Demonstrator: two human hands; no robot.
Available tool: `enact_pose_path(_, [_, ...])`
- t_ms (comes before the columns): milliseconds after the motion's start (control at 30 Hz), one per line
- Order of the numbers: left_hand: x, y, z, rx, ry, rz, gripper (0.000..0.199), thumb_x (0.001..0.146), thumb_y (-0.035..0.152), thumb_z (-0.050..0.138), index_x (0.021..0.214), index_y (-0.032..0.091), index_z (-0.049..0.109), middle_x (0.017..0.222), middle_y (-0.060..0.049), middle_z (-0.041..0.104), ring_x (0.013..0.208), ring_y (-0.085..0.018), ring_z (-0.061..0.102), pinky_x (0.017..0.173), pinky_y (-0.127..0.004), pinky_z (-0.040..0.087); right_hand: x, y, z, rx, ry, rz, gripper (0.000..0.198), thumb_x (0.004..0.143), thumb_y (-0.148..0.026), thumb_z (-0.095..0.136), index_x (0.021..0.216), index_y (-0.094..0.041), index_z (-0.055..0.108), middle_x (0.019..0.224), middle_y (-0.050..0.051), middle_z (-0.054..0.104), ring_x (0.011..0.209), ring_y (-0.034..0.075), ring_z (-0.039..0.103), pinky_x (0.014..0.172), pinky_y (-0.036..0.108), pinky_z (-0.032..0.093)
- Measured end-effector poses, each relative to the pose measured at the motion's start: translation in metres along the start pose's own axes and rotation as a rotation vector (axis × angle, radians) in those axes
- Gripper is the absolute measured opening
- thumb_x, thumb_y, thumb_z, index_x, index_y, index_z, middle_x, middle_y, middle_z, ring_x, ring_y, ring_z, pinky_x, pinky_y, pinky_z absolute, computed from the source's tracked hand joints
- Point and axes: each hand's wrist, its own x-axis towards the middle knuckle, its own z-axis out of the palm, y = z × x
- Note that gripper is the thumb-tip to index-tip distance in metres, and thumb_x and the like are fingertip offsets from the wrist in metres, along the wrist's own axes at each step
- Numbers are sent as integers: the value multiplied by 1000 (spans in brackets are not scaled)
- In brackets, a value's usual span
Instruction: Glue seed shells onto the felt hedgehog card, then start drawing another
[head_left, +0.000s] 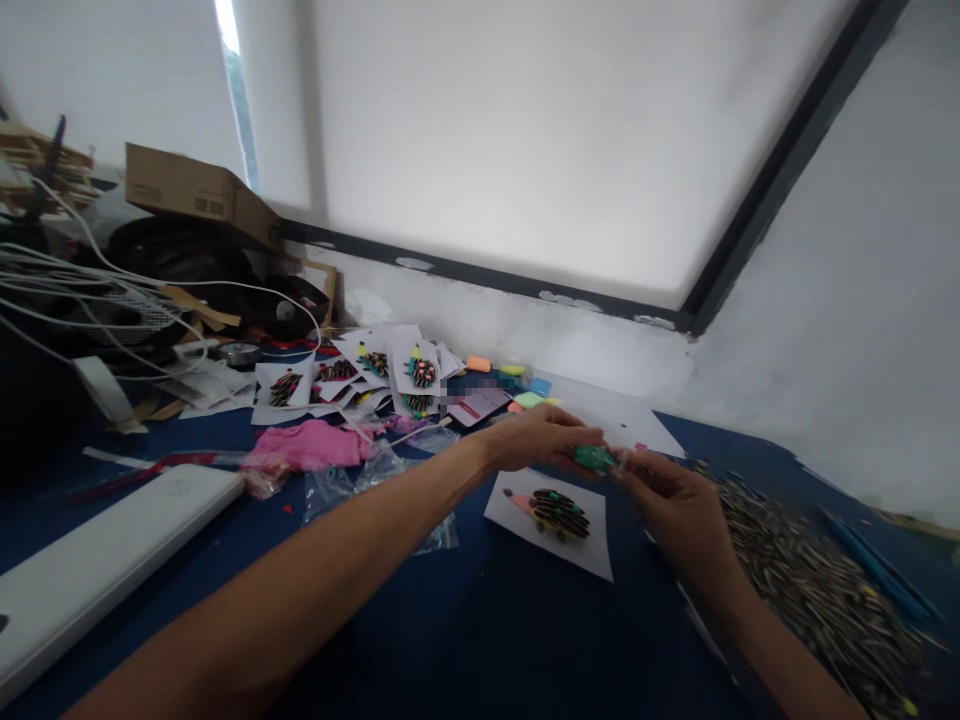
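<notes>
My left hand (546, 438) is closed around a green lump (594, 458), which looks like modelling clay in a clear wrapper. At the lump's right end, my right hand (679, 500) pinches the clear wrapper. Just below both hands, a white card (517, 520) lies on the table. On it sits a hedgehog figure (559, 512) with a pink snout, dark striped seeds as spines and small green dots among them. Neither hand touches the card. My left thumb and the lower fingers are partly hidden.
A heap of striped sunflower seeds (810, 580) spreads at the right, with a blue tool (877, 565) on it. Finished hedgehog cards (405, 350), pink clay (311, 445), plastic bags (382, 475), a phone (476, 405) and a long white device (127, 560) lie on the left. Cables (112, 270) hang behind.
</notes>
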Motion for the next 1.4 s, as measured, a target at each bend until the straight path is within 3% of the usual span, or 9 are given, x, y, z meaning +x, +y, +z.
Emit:
enact_pose_path(133, [-1,-2,-2,67,-34,-105,30,85,37,64,97,10,69,83,-9,70,63,-14,66,71,-33,57,0,1,1,35,25,-22,23,61,-40,77,74,-21,76,66,3,71,51,14,55,43,24,41])
enact_pose_path(267, [0,-5,-3,84,5,-99,28,79,36,70,86,9,68,72,-6,68,59,-13,65,67,-29,55,0,-3,0,-10,-8,-2,25,65,-41,74,78,-20,76,51,0,62,38,9,39,36,22,30])
enact_pose_path(600, [4,-6,5,127,168,46,10,76,7,66,75,9,57,73,-3,64,56,-7,59,60,-23,49,-2,-2,1,-59,-44,-52,15,67,-35,72,75,-22,76,78,4,74,69,20,64,60,31,50])
enact_pose_path(867, [4,-8,17,156,273,28,12,78,8,65,73,11,54,66,0,59,49,-5,53,52,-20,42,-5,1,1,-139,-14,-21,18,67,-36,70,75,-20,74,72,5,73,59,19,61,51,28,46])
enact_pose_path(1033, [2,-6,23,113,243,42,8,81,13,64,81,10,57,67,0,59,56,-6,56,60,-23,45,0,4,-4,-182,40,-49,18,65,-36,70,69,-18,73,56,1,66,47,14,53,43,24,38])
enact_pose_path(1400, [8,-19,22,122,290,88,15,73,3,66,69,11,54,59,3,56,49,-4,52,51,-18,42,-1,7,-1,-235,15,-50,19,64,-36,68,71,-19,72,59,3,69,50,17,58,44,25,41])
